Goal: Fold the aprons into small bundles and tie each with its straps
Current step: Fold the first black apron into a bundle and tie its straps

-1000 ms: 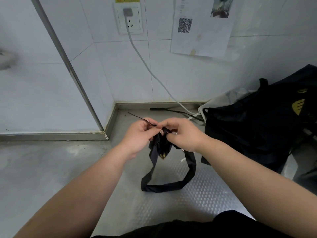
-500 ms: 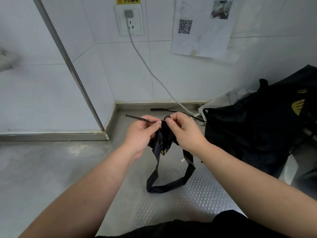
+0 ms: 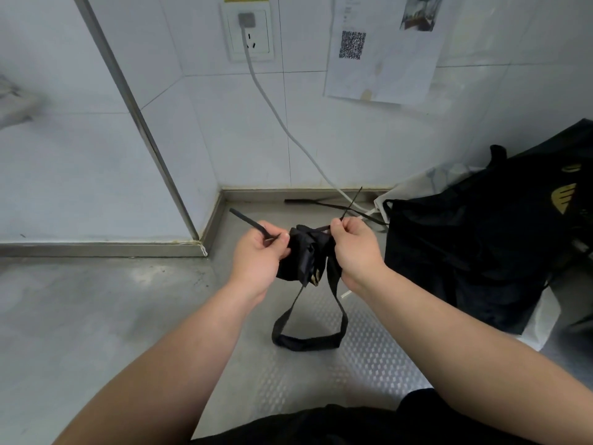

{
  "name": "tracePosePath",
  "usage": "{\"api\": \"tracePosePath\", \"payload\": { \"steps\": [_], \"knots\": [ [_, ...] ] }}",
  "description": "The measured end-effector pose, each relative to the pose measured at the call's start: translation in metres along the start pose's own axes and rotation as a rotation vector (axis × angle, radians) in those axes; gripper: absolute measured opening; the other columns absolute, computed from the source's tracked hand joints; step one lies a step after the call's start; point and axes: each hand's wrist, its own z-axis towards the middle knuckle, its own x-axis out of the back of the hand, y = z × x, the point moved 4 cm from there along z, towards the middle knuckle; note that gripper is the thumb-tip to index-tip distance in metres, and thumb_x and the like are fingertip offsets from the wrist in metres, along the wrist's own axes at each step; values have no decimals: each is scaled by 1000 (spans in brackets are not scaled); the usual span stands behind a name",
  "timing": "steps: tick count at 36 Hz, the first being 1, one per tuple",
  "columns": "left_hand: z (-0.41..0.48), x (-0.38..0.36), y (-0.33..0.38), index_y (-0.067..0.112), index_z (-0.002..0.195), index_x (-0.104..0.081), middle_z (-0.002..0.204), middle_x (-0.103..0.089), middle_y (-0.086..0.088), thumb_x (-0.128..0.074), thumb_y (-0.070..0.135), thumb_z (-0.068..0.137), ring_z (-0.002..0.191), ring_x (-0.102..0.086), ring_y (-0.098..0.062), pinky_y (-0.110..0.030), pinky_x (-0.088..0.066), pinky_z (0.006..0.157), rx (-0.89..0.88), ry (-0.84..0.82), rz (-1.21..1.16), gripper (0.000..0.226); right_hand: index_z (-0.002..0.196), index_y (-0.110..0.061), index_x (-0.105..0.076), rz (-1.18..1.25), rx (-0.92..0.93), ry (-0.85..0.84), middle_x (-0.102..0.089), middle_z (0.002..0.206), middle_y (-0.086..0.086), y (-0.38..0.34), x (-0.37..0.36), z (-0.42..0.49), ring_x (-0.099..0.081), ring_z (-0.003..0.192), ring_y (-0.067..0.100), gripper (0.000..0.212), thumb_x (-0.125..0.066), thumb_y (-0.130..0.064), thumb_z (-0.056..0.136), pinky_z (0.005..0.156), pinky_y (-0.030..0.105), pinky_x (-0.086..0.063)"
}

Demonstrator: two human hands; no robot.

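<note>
A small black apron bundle [image 3: 305, 255] hangs in the air between my hands, above the steel counter. My left hand [image 3: 256, 261] pinches one thin black strap end [image 3: 248, 221], which sticks out to the upper left. My right hand [image 3: 356, 252] pinches the other strap end [image 3: 351, 202], which points up and right. The two ends cross in a knot on top of the bundle. A wide black neck loop [image 3: 306, 342] dangles from the bundle and rests on the counter.
A pile of black aprons [image 3: 481, 239] with a gold print lies at the right on white cloth. A white power cable [image 3: 279, 120] runs from the wall socket [image 3: 248, 33] down to the counter [image 3: 96, 316]. A metal wall rail [image 3: 138, 114] slants at the left.
My hands have moved apart, drawing the two strap ends outward from the knot. The right strap end now sticks up to the right.
</note>
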Motion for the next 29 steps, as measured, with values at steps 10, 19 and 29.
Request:
{"api": "tracePosePath", "payload": {
  "steps": [10, 19, 29],
  "knots": [
    [-4, -6, 12, 19, 83, -48, 80, -70, 12, -44, 7, 98, 70, -54, 0, -19, -36, 59, 45, -131, -182, 20, 76, -19, -49, -254, 191, -47, -52, 69, -2, -22, -2, 5, -47, 65, 13, 24, -46, -27, 98, 66, 29, -41],
    [1, -10, 22, 17, 85, -56, 77, -62, 4, -51, 14, 95, 76, -59, -6, -15, -51, 66, -54, -190, 266, 12, 92, -3, -65, -645, 819, -185, -63, 80, 4, -52, -12, -20, -59, 77, 20, 19, -53, -19, 93, 71, 25, -46],
    [3, -3, 23, 15, 90, -68, 84, -67, 0, -55, 9, 93, 79, -63, -4, -16, -53, 77, -28, -396, 464, 15, 88, -12, -47, -760, 686, -453, -55, 76, 0, -40, -13, -17, -52, 72, 20, 14, -49, -22, 97, 65, 28, -40]
  ]
}}
